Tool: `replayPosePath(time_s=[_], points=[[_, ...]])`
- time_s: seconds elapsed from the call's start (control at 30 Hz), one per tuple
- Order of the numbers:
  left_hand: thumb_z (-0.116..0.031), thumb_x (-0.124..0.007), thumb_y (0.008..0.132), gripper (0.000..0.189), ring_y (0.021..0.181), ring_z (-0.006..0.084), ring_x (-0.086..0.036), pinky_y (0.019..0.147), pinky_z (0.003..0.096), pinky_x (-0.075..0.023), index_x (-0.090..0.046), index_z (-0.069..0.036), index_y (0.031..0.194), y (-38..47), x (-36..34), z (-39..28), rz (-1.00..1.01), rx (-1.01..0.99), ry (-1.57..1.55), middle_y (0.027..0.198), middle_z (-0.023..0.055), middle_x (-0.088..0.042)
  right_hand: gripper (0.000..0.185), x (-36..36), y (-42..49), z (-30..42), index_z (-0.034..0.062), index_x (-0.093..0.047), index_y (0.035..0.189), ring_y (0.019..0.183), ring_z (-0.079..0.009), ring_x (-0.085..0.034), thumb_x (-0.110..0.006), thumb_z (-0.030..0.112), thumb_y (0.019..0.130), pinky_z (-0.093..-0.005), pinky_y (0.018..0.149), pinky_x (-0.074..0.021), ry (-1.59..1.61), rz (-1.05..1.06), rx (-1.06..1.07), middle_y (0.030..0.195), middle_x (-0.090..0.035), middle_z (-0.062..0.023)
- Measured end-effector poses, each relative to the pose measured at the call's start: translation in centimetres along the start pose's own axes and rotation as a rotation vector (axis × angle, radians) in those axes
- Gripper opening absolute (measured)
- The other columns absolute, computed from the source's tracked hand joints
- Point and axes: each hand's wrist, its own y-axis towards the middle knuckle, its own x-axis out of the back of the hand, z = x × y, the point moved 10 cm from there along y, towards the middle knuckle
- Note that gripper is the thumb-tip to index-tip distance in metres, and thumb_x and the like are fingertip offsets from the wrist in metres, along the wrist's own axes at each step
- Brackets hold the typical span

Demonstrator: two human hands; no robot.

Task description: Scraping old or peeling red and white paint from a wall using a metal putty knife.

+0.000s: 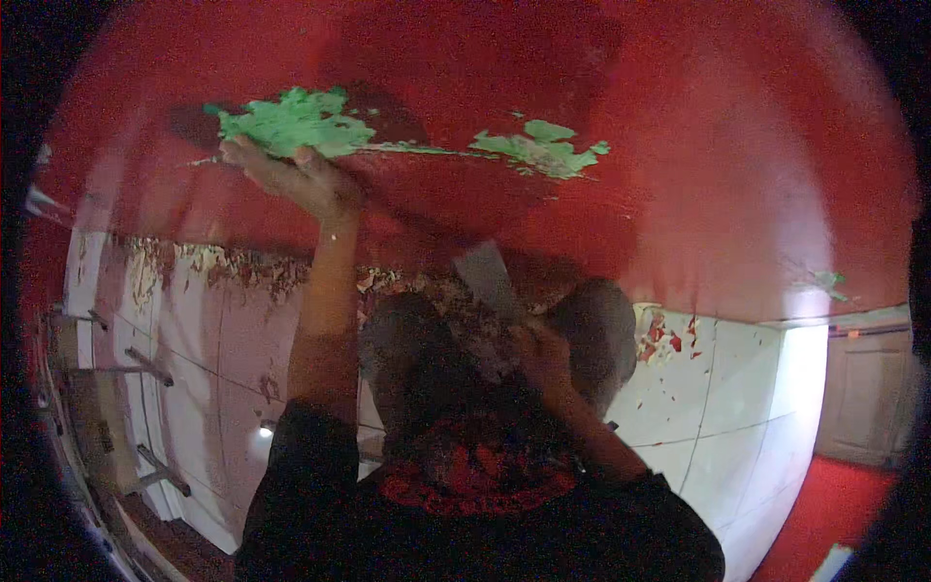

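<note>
My left hand (298, 178) is raised to a red painted wall (465, 73), palm up with its fingers apart, at the lower edge of a pale green patch (298, 120) where the red is gone. It holds nothing. A thin green line runs right from there to a second green patch (542, 149). Lower and nearer my body, my right hand (542, 353) is closed around a flat, wide-bladed scraper (484, 273); shadow hides most of its handle. The blade points up towards the wall, and whether it touches is not clear.
Pale floor tiles (691, 407) lie beneath me, with red and cream paint flakes (662, 338) along the wall's foot. My knees (596, 335) are bent close to the wall. Dark bar-like parts (149, 367) stand at the left. A panelled door (862, 400) is at the far right.
</note>
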Motion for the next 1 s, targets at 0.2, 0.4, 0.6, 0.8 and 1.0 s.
replayPosePath(time_s=[0.2,0.4,0.6,0.8,1.0], points=[[-0.052,-0.033,0.092,0.077,0.136,0.0412,0.001,0.109,0.0504,-0.0021,-0.012,0.003,0.141,-1.0,0.9,1.0,0.132,0.036,0.023,0.147,0.0265,0.002,0.025,3.9,-1.8,3.7,0.0003,-0.051,0.108,0.08,-0.0214,-0.059,-0.051,0.019,0.091,-0.0352,0.073,-0.046,0.039,-0.017,0.01,0.082,-0.059,-0.0119],[-0.033,-0.046,0.093,0.066,0.135,0.0448,-0.007,0.109,0.0504,-0.0089,-0.016,-0.001,0.142,-5.4,3.3,-2.7,0.387,0.095,-0.175,0.145,0.0289,-0.009,0.02,7.0,1.6,9.4,0.0002,-0.046,0.102,0.064,-0.012,-0.054,-0.048,0.017,0.092,-0.0278,0.058,-0.0445,0.15,0.041,0.204,0.073,-0.056,-0.0065],[-0.025,-0.055,0.088,0.07,0.135,0.0457,-0.004,0.108,0.0519,-0.0103,-0.018,-0.001,0.141,-4.8,1.1,-6.5,0.43,0.097,-0.161,0.145,0.0299,-0.007,0.017,8.6,1.0,8.6,-0.0012,-0.045,0.104,0.058,-0.0113,-0.051,-0.047,0.011,0.092,-0.0248,0.054,-0.0426,0.08,-0.15,0.232,0.073,-0.055,-0.0058],[-0.033,-0.059,0.084,0.075,0.133,0.0484,-0.008,0.108,0.0543,-0.0103,-0.02,0.001,0.14,-4.8,-0.1,-10.8,0.511,-0.005,-0.097,0.144,0.0314,-0.011,0.013,10.2,-0.7,6.6,-0.0004,-0.044,0.101,0.055,-0.011,-0.047,-0.044,0.01,0.093,-0.0251,0.051,-0.0407,-0.229,-0.445,0.472,0.069,-0.052,-0.0049],[-0.042,-0.057,0.084,0.078,0.134,0.0438,-0.015,0.108,0.0541,-0.0123,-0.022,0.001,0.139,-6.6,-0.6,-7.4,0.583,-0.074,0.151,0.143,0.0283,-0.019,0.013,11.4,-0.3,-2.2,0.0021,-0.045,0.099,0.059,-0.0099,-0.046,-0.047,0.013,0.093,-0.0256,0.051,-0.0411,0.465,-0.307,-0.04,0.071,-0.052,-0.0057]])
